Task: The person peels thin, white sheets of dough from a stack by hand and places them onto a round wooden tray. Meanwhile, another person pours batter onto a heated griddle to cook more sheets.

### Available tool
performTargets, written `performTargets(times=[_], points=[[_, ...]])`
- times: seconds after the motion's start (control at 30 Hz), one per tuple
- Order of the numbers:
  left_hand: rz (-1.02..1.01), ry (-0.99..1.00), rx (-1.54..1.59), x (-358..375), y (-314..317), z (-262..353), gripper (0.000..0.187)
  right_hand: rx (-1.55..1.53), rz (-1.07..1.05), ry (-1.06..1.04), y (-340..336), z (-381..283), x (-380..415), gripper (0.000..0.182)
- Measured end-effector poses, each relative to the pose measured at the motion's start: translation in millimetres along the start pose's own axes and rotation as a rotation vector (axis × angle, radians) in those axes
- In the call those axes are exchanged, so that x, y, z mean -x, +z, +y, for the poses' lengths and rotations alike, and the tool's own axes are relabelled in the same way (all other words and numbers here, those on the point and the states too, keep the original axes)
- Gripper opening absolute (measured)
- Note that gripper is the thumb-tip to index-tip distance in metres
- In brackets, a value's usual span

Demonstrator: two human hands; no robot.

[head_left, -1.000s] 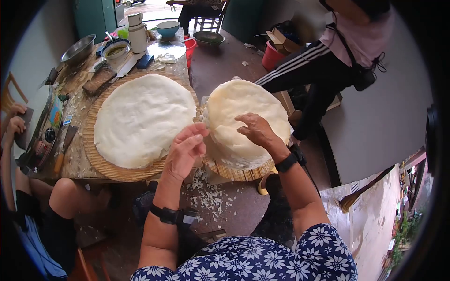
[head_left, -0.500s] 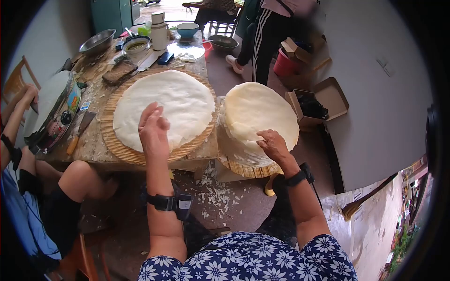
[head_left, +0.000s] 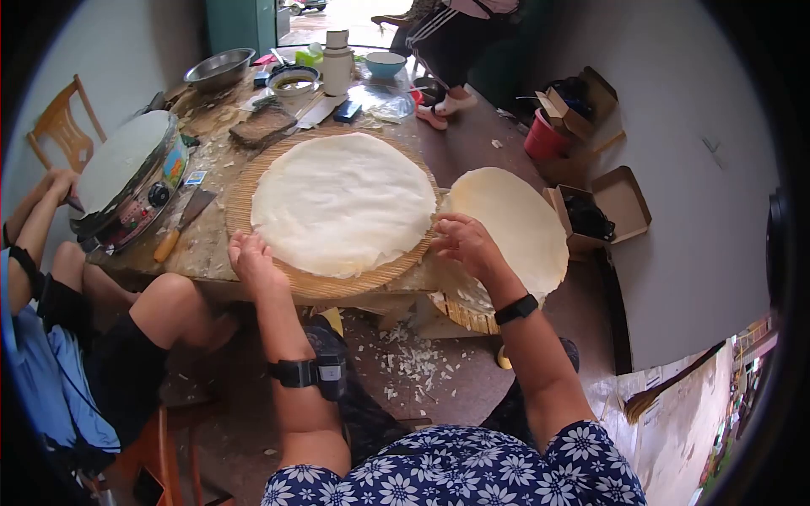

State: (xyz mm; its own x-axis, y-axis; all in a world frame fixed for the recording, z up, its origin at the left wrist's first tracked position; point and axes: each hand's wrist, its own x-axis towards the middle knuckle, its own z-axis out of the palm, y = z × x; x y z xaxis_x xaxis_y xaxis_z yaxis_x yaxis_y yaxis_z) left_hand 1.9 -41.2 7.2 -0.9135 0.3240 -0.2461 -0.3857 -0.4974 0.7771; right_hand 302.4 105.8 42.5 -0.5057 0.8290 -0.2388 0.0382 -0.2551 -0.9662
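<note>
While flanking the round white sheet (head_left: pixel 342 202) on its slatted mat (head_left: pixel 240 198), has left hand (head_left: pixel 256 260) at the near-left rim, fingers loosely curled, and right hand (head_left: pixel 464 240) by the right rim, fingers slightly spread, probably to steady from both sides; can't tell if touching, fingertips too blurry. Lies flat on worktop (head_left: pixel 207 255), likely for even support, just beside the cream sheet (head_left: pixel 510 219).

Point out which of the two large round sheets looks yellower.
The right-hand sheet, partly hidden by the right hand: it looks creamy yellow, while the other sheet, on the round ribbed mat, looks whiter.
</note>
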Motion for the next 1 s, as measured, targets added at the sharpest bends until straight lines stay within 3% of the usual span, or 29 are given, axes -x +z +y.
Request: performTargets(times=[0.07, 0.1, 0.33, 0.73, 1.0], points=[[-0.035, -0.045, 0.010, 5.2, 1.5, 4.3, 0.042, -0.051, 0.081, 0.046, 0.0, 1.9, -5.1, 0.030], [-0.039, -0.037, 0.020, 5.7, 1.1, 5.4, 0.043, -0.053, 0.085, 0.041, 0.9, 2.3, -7.9, 0.039], [-0.044, -0.050, 0.006, 12.2, 1.4, 13.9, 0.048, -0.020, 0.114, 0.041, 3.3, -3.3, -11.0, 0.039], [-0.040, -0.053, 0.073, 6.6, -2.2, 15.6, 0.040, -0.075, 0.162, 0.177, -7.0, -1.5, -28.4, 0.025], [-0.072, -0.074, 0.084, -1.9, -8.1, 8.5, 0.038, -0.001, 0.163, 0.025, 0.8, -8.6, -20.4, 0.026]])
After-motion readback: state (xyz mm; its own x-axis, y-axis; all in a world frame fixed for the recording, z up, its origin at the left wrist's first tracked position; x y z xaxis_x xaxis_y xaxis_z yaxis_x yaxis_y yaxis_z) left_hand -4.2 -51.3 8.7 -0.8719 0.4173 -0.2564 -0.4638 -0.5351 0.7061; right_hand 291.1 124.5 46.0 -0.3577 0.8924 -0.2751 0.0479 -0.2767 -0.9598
